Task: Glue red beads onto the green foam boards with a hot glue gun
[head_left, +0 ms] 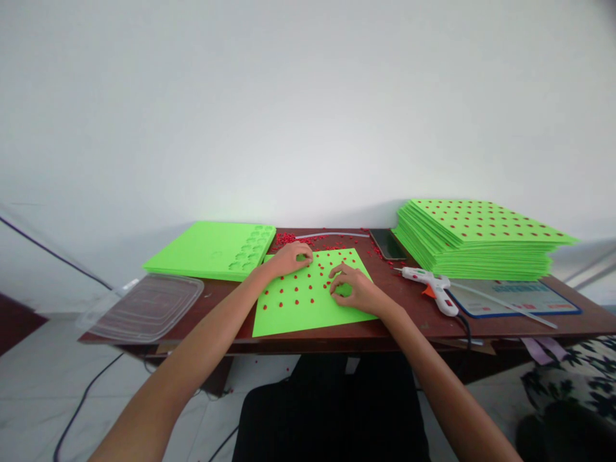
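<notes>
A bright green sheet (289,317) dotted with rows of small red pieces (297,302) lies flat on the table in front of me. My left hand (292,258) is over the sheet's back left part, thumb and fingertips curled together in a pinch. Over the right part of the sheet, my right hand (355,287) is bent the same way, with thumb and index tips close together at one of the dots. Anything between the fingertips of either hand is too small to make out.
Loose red pieces (287,238) lie behind the sheet, near a phone (387,244). Plain green sheets (206,247) and a plastic lid (149,308) are on the left. On the right stand a tall stack of dotted green sheets (481,260) and a corded glue gun (436,287).
</notes>
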`<state>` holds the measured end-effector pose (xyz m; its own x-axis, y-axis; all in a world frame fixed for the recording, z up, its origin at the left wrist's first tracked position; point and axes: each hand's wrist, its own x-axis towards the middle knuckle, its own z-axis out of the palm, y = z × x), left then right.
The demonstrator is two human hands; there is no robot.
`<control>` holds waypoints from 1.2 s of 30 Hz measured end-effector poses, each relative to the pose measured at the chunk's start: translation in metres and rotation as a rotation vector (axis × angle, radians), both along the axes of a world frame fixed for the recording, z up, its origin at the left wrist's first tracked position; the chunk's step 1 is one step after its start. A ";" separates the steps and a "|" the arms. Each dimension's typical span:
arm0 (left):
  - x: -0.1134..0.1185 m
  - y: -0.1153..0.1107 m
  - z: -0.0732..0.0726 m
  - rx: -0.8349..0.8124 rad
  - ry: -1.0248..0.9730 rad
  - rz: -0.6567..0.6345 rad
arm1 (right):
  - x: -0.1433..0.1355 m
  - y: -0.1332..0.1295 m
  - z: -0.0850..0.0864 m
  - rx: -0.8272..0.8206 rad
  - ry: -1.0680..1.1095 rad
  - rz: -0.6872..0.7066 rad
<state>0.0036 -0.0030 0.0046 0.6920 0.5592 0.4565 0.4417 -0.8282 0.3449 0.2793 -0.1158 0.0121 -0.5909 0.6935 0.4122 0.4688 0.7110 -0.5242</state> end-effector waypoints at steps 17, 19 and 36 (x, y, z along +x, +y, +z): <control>0.000 0.000 0.001 0.022 -0.003 -0.014 | -0.007 0.001 -0.002 0.008 0.019 0.078; 0.000 0.000 0.001 0.021 -0.003 -0.019 | -0.008 0.001 -0.003 0.003 0.020 0.094; 0.000 0.001 0.000 0.023 -0.005 -0.016 | -0.004 -0.005 0.007 0.018 0.025 0.093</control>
